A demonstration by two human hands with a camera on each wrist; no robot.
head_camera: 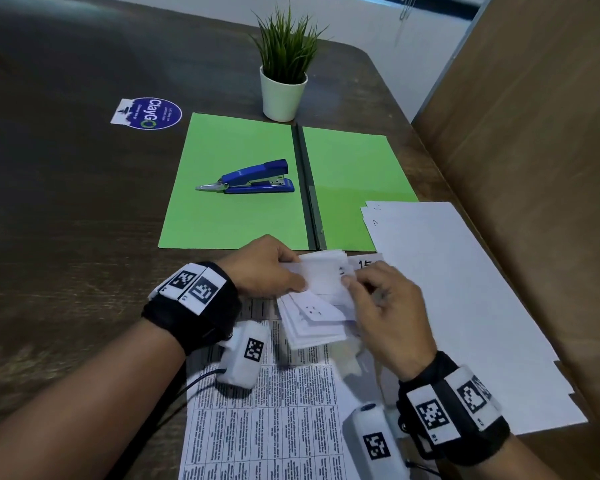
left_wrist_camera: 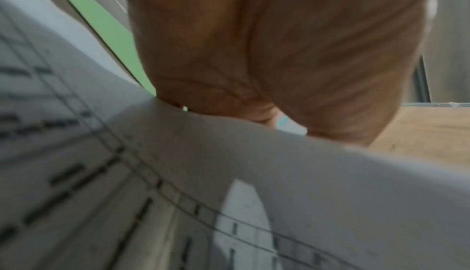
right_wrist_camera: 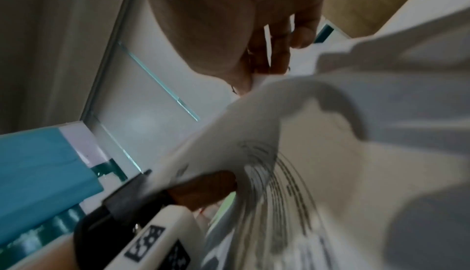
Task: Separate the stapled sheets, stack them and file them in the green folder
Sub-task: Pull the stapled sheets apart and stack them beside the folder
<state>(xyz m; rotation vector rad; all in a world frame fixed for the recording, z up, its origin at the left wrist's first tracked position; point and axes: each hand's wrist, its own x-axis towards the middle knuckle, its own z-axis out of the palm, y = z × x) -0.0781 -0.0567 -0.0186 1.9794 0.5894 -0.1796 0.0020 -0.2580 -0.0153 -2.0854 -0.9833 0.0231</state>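
Centrally, the left hand (head_camera: pixel 262 268) curls its fingers (head_camera: pixel 290 256) round the folded-back corner of the stapled sheets (head_camera: pixel 312 306), while the right hand (head_camera: pixel 383 306) pinches the same corner between thumb and fingertips, so the separating step appears in hand; the next move likely calls for working the staple free, or peeling one sheet off without tearing it. Outward, the bundle lies at the table's (head_camera: pixel 66 202) near edge, long axis running 6 to 12 o'clock with its gripped end toward 12, where the open green folder (head_camera: pixel 354 168) carries a blue stapler (head_camera: pixel 253 178); loose white sheets (head_camera: pixel 465 306) lie at 3 o'clock.
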